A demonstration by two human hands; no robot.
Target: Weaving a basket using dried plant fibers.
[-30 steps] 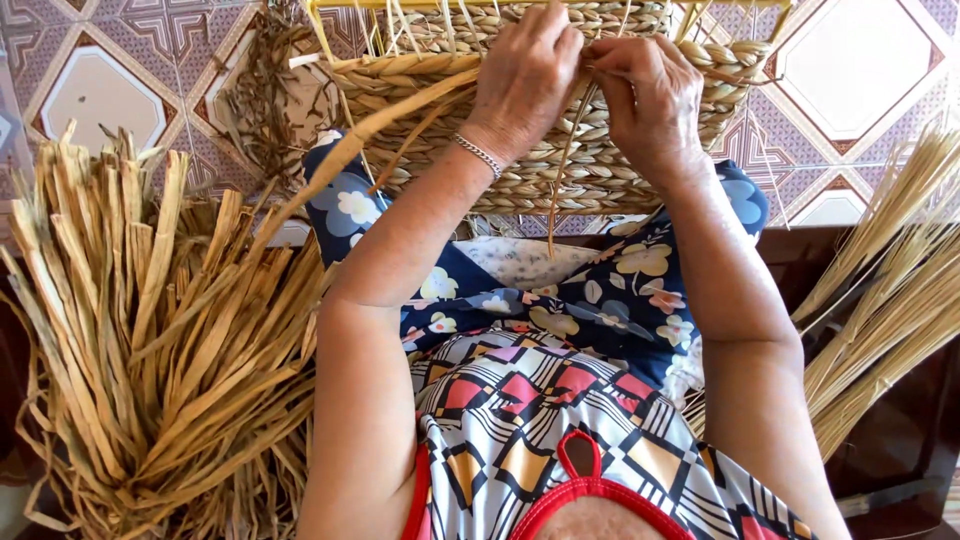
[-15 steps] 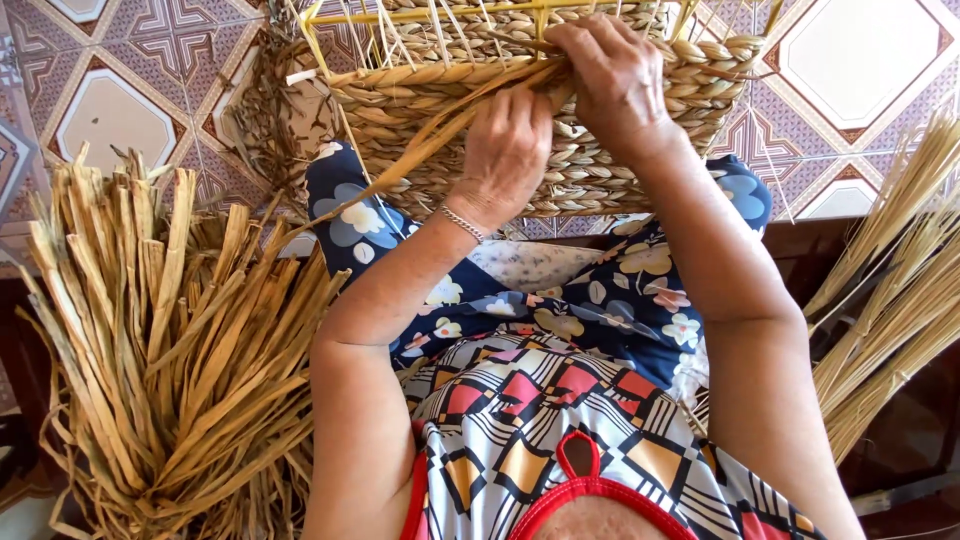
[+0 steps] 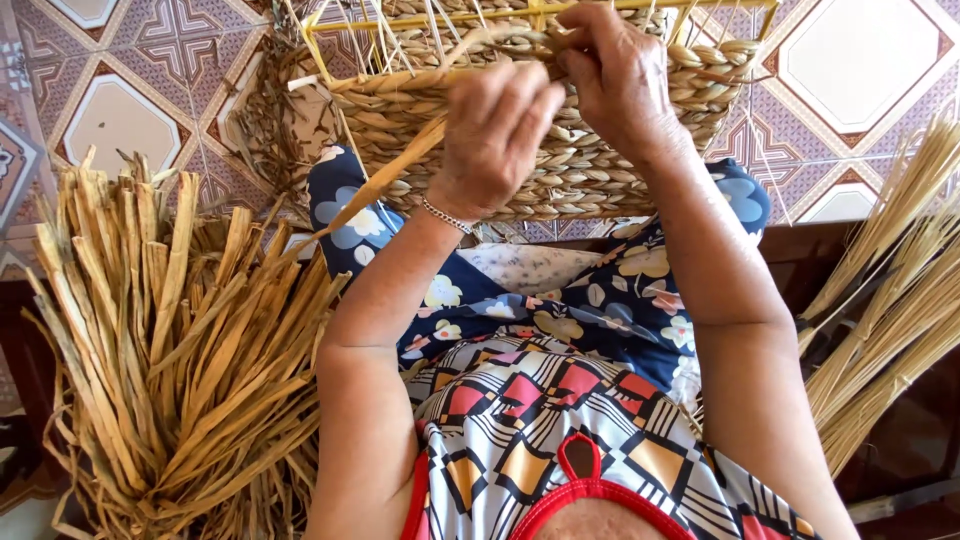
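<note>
A half-woven basket (image 3: pixel 560 170) of braided dry straw on a thin yellow frame rests against my knees, at the top middle of the head view. My left hand (image 3: pixel 495 135), with a bracelet on the wrist, lies on the basket's near wall and grips a long flat straw strand (image 3: pixel 385 185) that trails down to the left. My right hand (image 3: pixel 615 75) is at the basket's rim, fingers pinched on the twisted end of the strand. Both hands sit close together.
A large bundle of dry flat straw (image 3: pixel 170 360) lies at my left. A second bundle of thinner stalks (image 3: pixel 890 300) lies at my right. Patterned floor tiles (image 3: pixel 120 110) surround the basket. My lap is covered by floral and geometric cloth (image 3: pixel 560 330).
My left hand has slid down from the rim onto the basket's wall, pulling the strand. My right hand stayed at the rim. The view has moved closer to the basket.
</note>
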